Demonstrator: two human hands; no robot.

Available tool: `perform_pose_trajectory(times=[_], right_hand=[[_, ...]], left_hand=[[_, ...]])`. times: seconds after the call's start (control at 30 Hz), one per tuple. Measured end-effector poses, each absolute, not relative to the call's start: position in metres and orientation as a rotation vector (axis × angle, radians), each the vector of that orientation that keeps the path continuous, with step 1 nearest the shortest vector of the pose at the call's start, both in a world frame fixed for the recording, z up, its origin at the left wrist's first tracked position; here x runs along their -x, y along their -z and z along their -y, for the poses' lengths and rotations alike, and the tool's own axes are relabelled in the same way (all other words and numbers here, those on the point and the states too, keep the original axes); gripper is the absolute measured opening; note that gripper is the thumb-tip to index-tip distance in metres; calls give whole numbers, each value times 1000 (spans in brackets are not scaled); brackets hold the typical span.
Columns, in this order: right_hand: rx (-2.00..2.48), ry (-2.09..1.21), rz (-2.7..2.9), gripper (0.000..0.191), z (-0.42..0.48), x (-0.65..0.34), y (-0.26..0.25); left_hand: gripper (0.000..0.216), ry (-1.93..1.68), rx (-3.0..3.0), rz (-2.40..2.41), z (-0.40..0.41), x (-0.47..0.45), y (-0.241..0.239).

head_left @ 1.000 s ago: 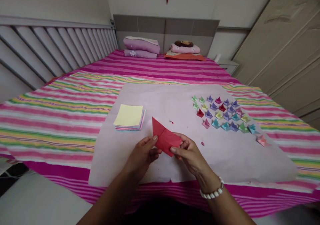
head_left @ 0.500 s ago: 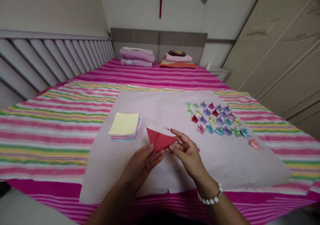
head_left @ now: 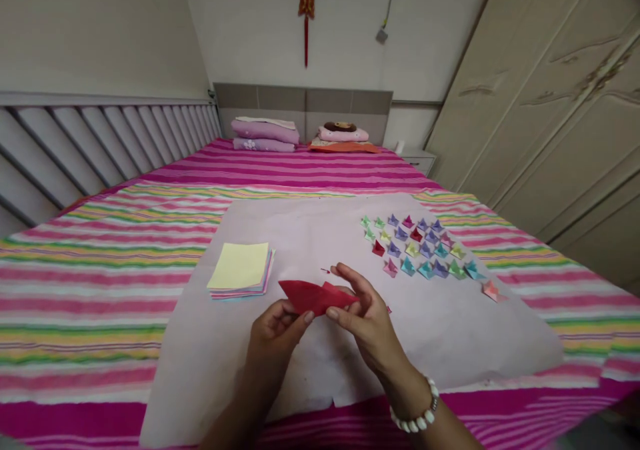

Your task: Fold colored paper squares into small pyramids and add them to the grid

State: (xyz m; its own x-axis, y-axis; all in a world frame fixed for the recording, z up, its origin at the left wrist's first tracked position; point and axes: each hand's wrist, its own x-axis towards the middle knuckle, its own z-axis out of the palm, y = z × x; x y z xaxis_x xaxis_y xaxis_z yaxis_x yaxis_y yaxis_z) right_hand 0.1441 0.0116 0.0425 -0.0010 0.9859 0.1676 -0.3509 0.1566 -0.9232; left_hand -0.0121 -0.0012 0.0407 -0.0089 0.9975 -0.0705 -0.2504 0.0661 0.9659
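Note:
A folded red paper [head_left: 313, 296] is held just above a pale pink sheet [head_left: 450, 330] spread on the bed. My left hand [head_left: 275, 333] pinches its near left edge with fingers closed. My right hand [head_left: 363, 317], with a white bead bracelet on the wrist, grips its right end between thumb and fingers. The paper lies almost flat, seen edge-on. A stack of coloured paper squares [head_left: 241, 270] with a yellow one on top rests to the left of my hands.
Several small folded paper shapes [head_left: 420, 250] in many colours sit in rows on the sheet at right. The bed has a striped cover [head_left: 100, 283]. Pillows [head_left: 265, 133] lie at the headboard. A slatted rail runs along the left, wardrobe doors along the right.
The red paper has tipped from facing me to nearly flat and edge-on. The camera has tilted up, so the bed and hands sit lower in view.

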Motion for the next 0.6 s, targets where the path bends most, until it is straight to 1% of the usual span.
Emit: perform_pose_trajectory(times=[0.07, 0.13, 0.23, 0.3, 0.33, 0.4, 0.47, 0.57, 0.6], right_hand=[[788, -1312, 1011, 63, -10, -145, -42], [786, -1357, 992, 57, -7, -146, -42], [840, -1341, 1023, 43, -1, -147, -44], [887, -1279, 1076, 32, 3, -148, -47], [906, -1249, 1106, 30, 5, -149, -49], [926, -1224, 1156, 30, 8, -152, -51], [939, -1243, 1197, 31, 10, -155, -51], [1007, -1228, 1227, 17, 13, -158, -49], [1033, -1214, 1222, 16, 14, -158, -47]], left_hand=[[16, -1318, -1056, -1031, 3, 11, -43], [14, -1342, -1125, -1013, 5, 9, -45], [13, -1352, -1150, -1018, 8, 6, -46], [17, -1333, -1140, -1012, 8, 6, -45], [21, -1318, -1141, -1005, 8, 7, -44], [24, -1266, -1171, -1003, 9, 9, -43], [21, -1213, -1223, -1032, 10, 12, -43], [18, -1157, -1242, -1059, 13, 14, -42], [19, -1149, -1219, -1054, 14, 14, -41]])
